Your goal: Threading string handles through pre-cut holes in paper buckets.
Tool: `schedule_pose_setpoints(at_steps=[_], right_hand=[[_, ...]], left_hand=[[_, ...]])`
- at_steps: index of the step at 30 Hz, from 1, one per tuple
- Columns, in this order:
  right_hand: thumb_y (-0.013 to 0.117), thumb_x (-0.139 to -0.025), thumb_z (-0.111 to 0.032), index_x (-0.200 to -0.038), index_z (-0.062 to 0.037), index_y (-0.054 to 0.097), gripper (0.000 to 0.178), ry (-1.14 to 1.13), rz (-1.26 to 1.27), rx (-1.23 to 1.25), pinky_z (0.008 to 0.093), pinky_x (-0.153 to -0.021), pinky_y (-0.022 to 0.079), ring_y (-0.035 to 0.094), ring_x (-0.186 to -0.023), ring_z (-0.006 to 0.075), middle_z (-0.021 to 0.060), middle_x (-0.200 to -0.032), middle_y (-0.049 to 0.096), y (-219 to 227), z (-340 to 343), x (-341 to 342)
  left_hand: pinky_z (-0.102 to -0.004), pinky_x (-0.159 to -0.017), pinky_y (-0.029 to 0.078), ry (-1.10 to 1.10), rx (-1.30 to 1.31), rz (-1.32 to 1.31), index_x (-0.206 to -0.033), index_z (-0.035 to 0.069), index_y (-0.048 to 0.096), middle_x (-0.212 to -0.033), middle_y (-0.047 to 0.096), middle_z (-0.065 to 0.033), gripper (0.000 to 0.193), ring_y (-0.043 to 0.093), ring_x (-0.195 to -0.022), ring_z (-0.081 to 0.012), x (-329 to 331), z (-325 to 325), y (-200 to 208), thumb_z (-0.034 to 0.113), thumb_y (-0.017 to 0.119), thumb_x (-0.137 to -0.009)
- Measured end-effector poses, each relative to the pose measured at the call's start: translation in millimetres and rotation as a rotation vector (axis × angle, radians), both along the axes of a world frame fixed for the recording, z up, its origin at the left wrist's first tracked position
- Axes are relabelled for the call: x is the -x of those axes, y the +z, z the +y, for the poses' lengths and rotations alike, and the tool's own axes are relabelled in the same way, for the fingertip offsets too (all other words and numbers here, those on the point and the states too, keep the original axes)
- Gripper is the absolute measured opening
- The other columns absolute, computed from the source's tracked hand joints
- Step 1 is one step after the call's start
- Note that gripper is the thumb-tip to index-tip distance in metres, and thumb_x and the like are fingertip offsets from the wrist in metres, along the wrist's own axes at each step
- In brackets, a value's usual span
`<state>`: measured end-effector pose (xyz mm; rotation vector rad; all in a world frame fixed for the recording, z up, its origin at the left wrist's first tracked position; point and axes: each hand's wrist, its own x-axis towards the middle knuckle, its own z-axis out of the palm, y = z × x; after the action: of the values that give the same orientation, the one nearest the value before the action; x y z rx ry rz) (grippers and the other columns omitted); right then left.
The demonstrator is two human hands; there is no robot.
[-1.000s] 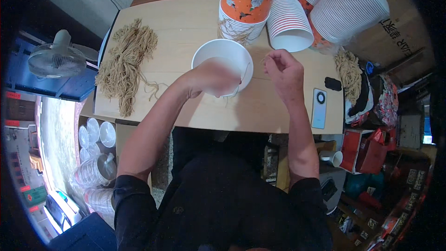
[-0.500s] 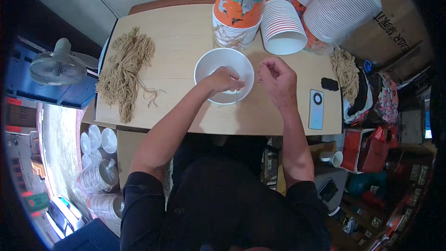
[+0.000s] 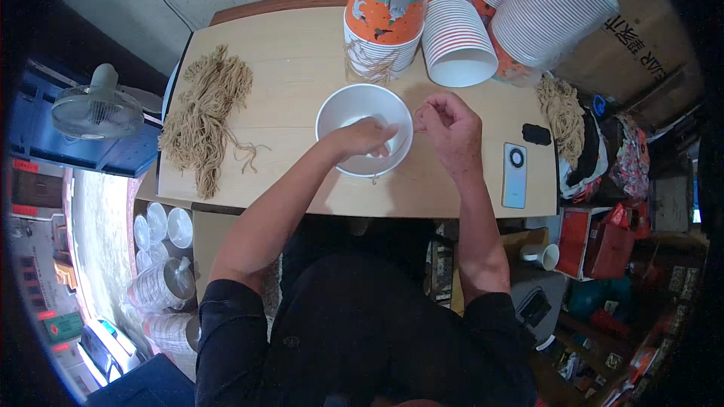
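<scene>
A white paper bucket (image 3: pixel 326 117) stands on the table before me, its round mouth up. My left hand (image 3: pixel 363 138) reaches over its near-left rim into the opening. Its fingers are curled with the thumb toward the right; what they hold, if anything, is hidden. Just outside the right rim, my right hand (image 3: pixel 451 128) is closed in a pinch on what looks like a thin beige cord, barely visible at the fingertips. A short cord end (image 3: pixel 375 179) pokes out at the bucket's near rim.
A heap of beige cords (image 3: pixel 207 117) lies at the left. Behind the bucket stand stacked orange-patterned buckets (image 3: pixel 385 19); a white stack (image 3: pixel 460 41) lies beside them. A phone (image 3: pixel 514 175) and a small black object (image 3: pixel 536 134) rest at the right. A fan (image 3: pixel 98 111) is off the left edge.
The bucket's mouth sits slightly lower in view, and the cord end at its near rim now shows more plainly. My left hand has shifted slightly inside; my right hand stays nearly put.
</scene>
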<state>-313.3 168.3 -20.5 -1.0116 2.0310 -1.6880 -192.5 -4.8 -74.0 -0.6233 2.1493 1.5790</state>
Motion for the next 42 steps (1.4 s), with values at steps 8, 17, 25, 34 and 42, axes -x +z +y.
schedule_pose_setpoints(at_steps=[8, 17, 25, 34, 42], right_hand=[[0.068, -0.088, -0.011, -0.095, -0.0001, 0.069, 0.013, -0.062, -0.055, 0.015, 0.03, -0.068, 0.055, 0.07, -0.072, 0.0143, 0.0087, -0.082, 0.073, 2.1, 3.8, 0.4], [0.068, -0.089, -0.013, -0.096, -0.0002, 0.07, 0.015, -0.056, -0.082, 0.03, 0.0308, -0.069, 0.056, 0.07, -0.072, 0.0146, 0.008, -0.081, 0.073, 3.2, 4.9, -2.7], [0.069, -0.089, -0.013, -0.097, 0.0008, 0.069, 0.016, -0.051, -0.072, 0.037, 0.0303, -0.068, 0.056, 0.071, -0.072, 0.015, 0.0078, -0.081, 0.072, 5.6, 7.5, -3.9], [0.067, -0.09, -0.011, -0.096, 0.0018, 0.068, 0.015, -0.058, -0.098, 0.032, 0.0302, -0.068, 0.057, 0.072, -0.072, 0.0151, 0.0078, -0.082, 0.072, 6.6, 13.5, -3.1], [0.067, -0.089, -0.012, -0.095, 0.0017, 0.068, 0.015, -0.053, -0.095, 0.028, 0.0303, -0.068, 0.057, 0.072, -0.072, 0.0147, 0.0086, -0.083, 0.072, 7.8, 15.7, -3.1]], left_hand=[[-0.0334, -0.082, 0.053, 0.068, -0.195, -0.028, -0.112, 0.003, 0.07, -0.085, 0.075, -0.0065, 0.053, 0.068, -0.081, -0.0156, -2.8, 7.4, 30.3, 0.052, 0.052, -0.1], [-0.0263, -0.06, 0.051, 0.139, -0.246, 0.093, -0.092, 0.004, 0.075, -0.072, 0.064, -0.0018, 0.039, 0.06, -0.064, -0.01, -8.2, 15.6, 34.2, 0.042, 0.074, -0.089], [-0.0301, -0.067, 0.053, 0.017, 0.095, 0.077, -0.087, 0.005, 0.075, -0.077, 0.067, -0.0047, 0.043, 0.063, -0.07, -0.0145, 0.1, 26.5, 31.6, 0.048, 0.072, -0.089], [-0.0249, -0.071, 0.05, -0.075, -0.123, -0.033, -0.099, 0.007, 0.076, -0.088, 0.071, -0.0008, 0.03, 0.064, -0.08, -0.0094, -4.0, 32.4, 26.8, 0.035, 0.071, -0.091], [-0.0244, -0.074, 0.05, -0.04, -0.151, 0.037, -0.102, 0.008, 0.077, -0.093, 0.073, -0.0007, 0.021, 0.065, -0.082, -0.0083, -5.2, 33.6, 24.6, 0.022, 0.072, -0.087]])
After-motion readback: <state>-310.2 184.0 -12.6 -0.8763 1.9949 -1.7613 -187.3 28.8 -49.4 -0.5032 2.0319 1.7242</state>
